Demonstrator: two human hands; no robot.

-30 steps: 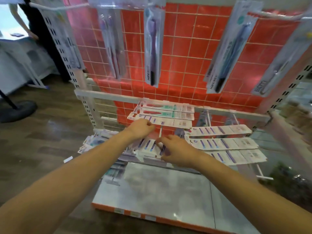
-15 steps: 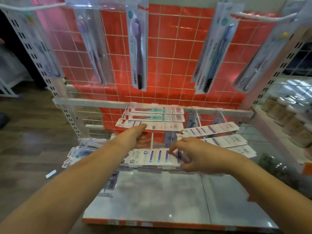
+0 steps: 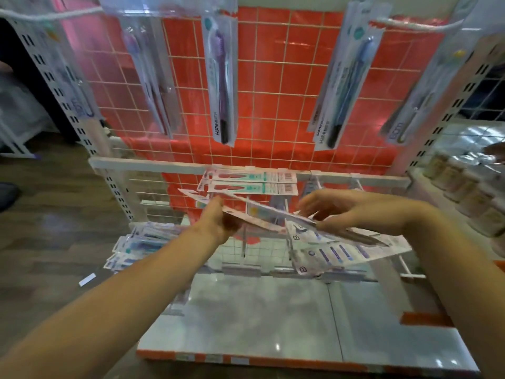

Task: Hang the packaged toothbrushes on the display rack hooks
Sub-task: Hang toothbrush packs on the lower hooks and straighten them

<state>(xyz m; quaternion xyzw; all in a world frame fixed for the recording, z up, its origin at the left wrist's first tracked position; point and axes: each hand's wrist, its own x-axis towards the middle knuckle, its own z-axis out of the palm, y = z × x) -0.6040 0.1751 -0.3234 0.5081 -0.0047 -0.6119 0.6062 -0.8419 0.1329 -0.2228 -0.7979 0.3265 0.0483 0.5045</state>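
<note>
My left hand (image 3: 218,222) grips one end of a toothbrush pack (image 3: 259,214), tilted to meet its hook; my right hand (image 3: 347,212) pinches another pack (image 3: 355,236) just below, steadying it.

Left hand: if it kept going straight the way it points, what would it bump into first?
Probably the teal-and-white packs hanging just beyond the left hand, then the red grid panel behind them; depth is hard to judge.

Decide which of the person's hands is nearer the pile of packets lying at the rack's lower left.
Left. The left hand grips a packet just above and right of the pile; the right hand is far across, over the right-hand packets.
</note>
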